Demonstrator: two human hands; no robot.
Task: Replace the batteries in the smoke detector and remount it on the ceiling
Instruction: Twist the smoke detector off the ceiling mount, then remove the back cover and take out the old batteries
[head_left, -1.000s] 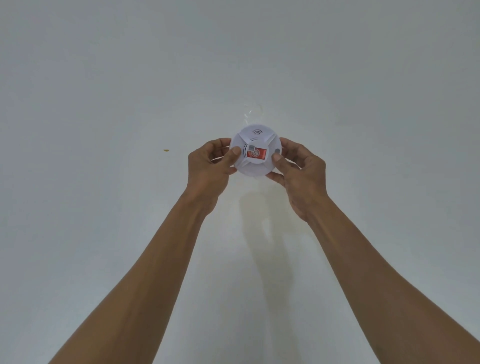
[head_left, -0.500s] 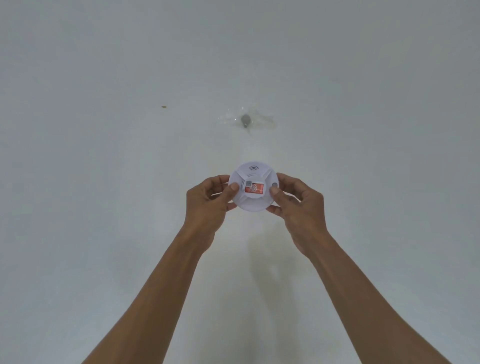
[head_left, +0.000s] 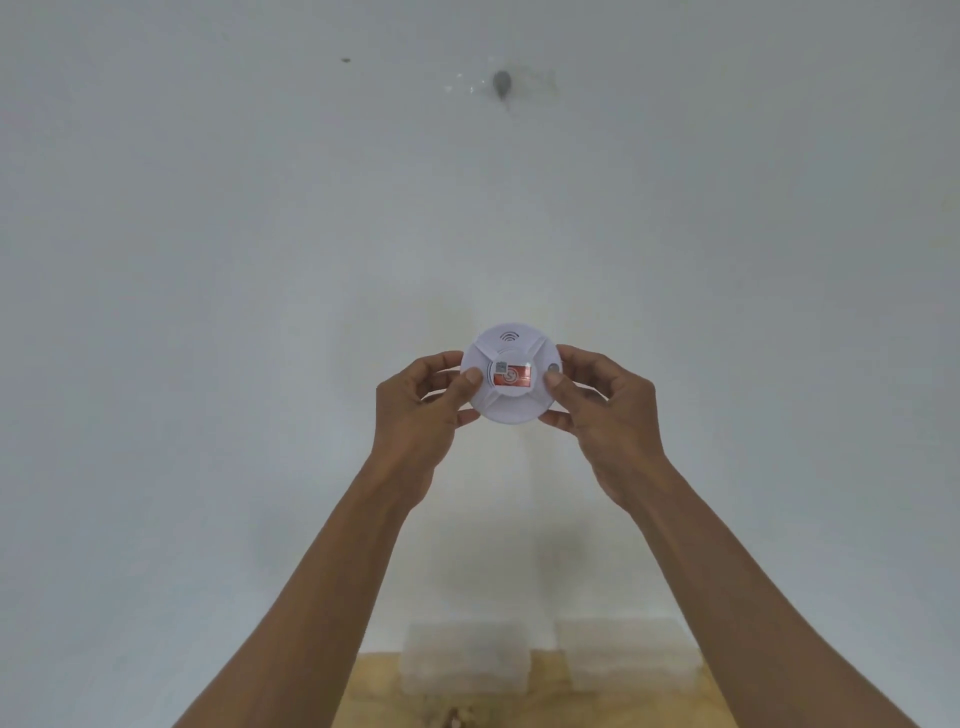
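Both hands hold the smoke detector (head_left: 511, 376) out in front of the person, its face with the red label toward the camera. The left hand (head_left: 423, 402) grips its left rim with the thumb laid across the front and the fingers curled behind; the right hand (head_left: 597, 410) does the same on the right rim, thumb just below the small grey button. A second ago the detector sat high, right over the grey mounting spot (head_left: 502, 84) on the white surface (head_left: 208, 260); now it is well below that spot and apart from it, and the spot stands bare. That suggests the unit has just come off its mount, so the battery swap is probably still ahead, with remounting last. At the bottom edge a tan surface (head_left: 597, 691) with what may be clear plastic boxes (head_left: 467, 660) has come into view, though they are too faint to be sure of.
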